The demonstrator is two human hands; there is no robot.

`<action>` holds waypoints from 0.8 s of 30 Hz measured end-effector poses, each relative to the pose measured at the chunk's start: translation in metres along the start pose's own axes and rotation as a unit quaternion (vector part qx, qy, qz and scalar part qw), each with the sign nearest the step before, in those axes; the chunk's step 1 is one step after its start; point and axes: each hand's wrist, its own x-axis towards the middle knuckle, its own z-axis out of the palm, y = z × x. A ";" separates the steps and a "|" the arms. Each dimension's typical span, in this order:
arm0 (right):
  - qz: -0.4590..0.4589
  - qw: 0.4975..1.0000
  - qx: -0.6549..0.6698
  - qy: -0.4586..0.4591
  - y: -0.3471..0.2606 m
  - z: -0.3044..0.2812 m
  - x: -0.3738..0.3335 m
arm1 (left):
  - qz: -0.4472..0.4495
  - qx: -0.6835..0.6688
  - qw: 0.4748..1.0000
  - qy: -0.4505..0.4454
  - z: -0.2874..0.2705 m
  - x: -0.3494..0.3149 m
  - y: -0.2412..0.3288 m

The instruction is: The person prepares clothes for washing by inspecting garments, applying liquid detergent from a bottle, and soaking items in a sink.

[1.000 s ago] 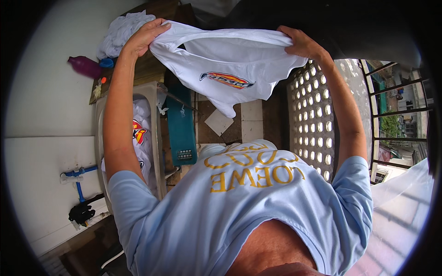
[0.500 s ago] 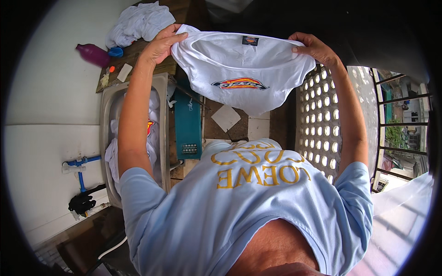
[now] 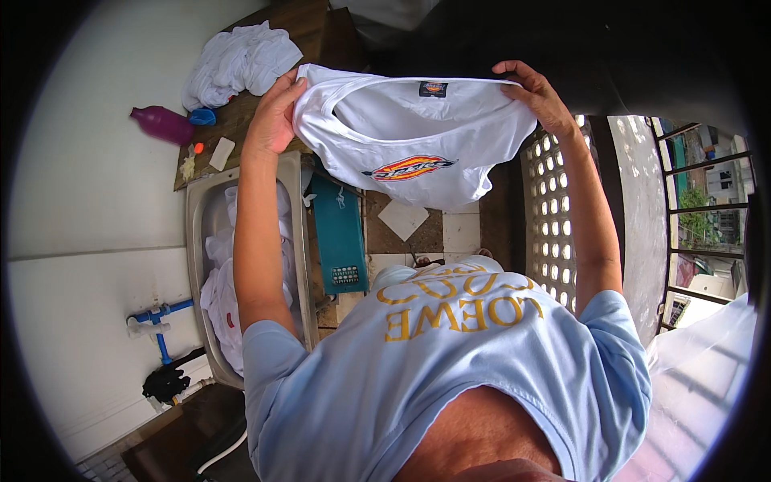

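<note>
A white T-shirt hangs stretched between my two hands, its wide neck opening facing up. It bears a red, yellow and black emblem on the chest and a dark label inside the collar. At its left shoulder my left hand is closed, the thumb in front and the other fingers mostly hidden behind the cloth. My right hand pinches the right shoulder edge, with some fingers raised off the fabric. The shirt's lower part sags in folds above the floor.
Left of me, a metal sink holds white clothes. Beyond it, a wooden counter carries a heap of white cloth, a purple bottle and a pale bar. A teal board stands beside the sink; a perforated wall rises at right.
The shirt hangs a little lower at the collar and its emblem now slopes up to the right. My right hand has moved slightly down and its fingers are more spread. The view has shifted somewhat.
</note>
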 end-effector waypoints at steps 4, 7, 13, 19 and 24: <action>0.012 0.999 0.041 0.010 0.010 0.007 0.001 | 0.026 -0.062 0.998 -0.022 -0.005 -0.001 -0.002; 0.019 0.997 0.068 0.018 0.021 0.009 0.004 | 0.032 -0.097 0.994 -0.048 -0.005 0.002 0.001; 0.041 0.997 0.070 0.016 0.009 0.011 0.006 | 0.072 -0.025 0.997 -0.033 -0.003 0.011 0.009; 0.017 0.996 0.087 -0.003 -0.001 -0.002 0.012 | 0.066 0.143 0.987 0.013 -0.017 0.013 0.010; 0.002 0.995 0.101 -0.020 -0.007 -0.014 0.016 | 0.046 0.218 0.975 0.003 -0.006 0.004 0.005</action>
